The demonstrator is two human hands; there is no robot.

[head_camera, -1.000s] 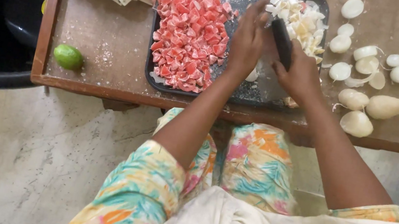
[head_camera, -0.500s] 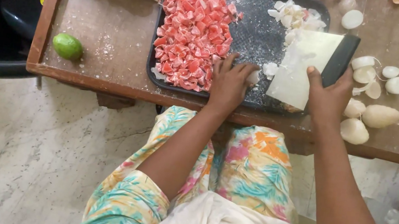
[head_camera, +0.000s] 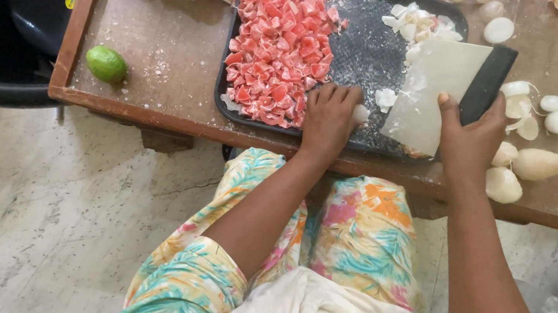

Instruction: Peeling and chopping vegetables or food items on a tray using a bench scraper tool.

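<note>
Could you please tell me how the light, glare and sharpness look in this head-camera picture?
Head view: soft, even daylight, no hard shadows; the cleaver blade looks pale and flat, without glare; the tray, left hand and right hand are sharp; the left edge falls into deep shade.

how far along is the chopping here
Done: a big pile of red cubes and a few white pieces on the black tray. In hand: the right hand holds a broad cleaver; the left hand rests beside it. Left: whole white pieces on the table.
</note>
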